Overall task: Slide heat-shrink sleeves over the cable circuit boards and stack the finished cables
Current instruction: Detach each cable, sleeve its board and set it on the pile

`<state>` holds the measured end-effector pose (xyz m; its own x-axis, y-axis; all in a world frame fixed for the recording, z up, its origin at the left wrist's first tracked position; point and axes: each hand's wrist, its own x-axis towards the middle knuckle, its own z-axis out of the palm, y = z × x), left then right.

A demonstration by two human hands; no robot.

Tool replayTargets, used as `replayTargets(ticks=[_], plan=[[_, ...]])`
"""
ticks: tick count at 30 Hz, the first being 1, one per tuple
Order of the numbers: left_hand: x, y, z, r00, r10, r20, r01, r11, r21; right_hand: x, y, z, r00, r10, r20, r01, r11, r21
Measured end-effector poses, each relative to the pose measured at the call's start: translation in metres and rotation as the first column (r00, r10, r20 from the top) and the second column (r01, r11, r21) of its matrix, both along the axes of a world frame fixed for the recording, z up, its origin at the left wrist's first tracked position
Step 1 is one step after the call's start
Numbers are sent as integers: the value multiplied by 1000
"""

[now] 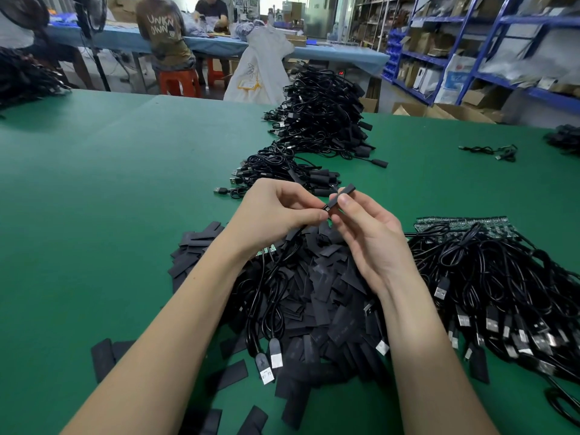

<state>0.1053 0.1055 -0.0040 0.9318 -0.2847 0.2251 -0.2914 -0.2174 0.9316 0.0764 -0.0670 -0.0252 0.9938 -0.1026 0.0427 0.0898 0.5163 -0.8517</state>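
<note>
My left hand (276, 211) pinches the end of a black cable (276, 271) at its small circuit board, thumb and fingers closed. My right hand (367, 233) holds a black heat-shrink sleeve (340, 197) between thumb and forefinger, the sleeve's open end meeting the board's tip. Both hands hover above a heap of flat black sleeves (317, 309) on the green table (94, 199). A long stack of sleeved cables (317, 120) runs away behind my hands.
A pile of black USB cables with bare green boards (489, 277) lies at the right. A single loose cable (492, 150) rests far right. People sit at a blue bench (219, 42) beyond the table; blue shelving (502, 58) stands at the back right.
</note>
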Motion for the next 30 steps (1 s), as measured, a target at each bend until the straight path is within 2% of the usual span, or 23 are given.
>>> replayTargets(ticks=[7, 14, 23, 30], plan=[[-1, 0, 0, 999, -6, -41, 4, 999, -48, -1, 0, 0, 999, -31, -26, 30, 999, -22], [-1, -1, 0, 1000, -22, -6, 21, 998, -67, -4, 3, 0, 999, -8, -43, 8, 1000, -21], [0, -1, -1, 998, -36, -54, 31, 996, -84, -8, 10, 6, 996, -63, 65, 70, 991, -110], [0, 0, -1, 998, -28, -63, 22, 995, -93, -9, 15, 9, 994, -102, 42, 105, 991, -83]])
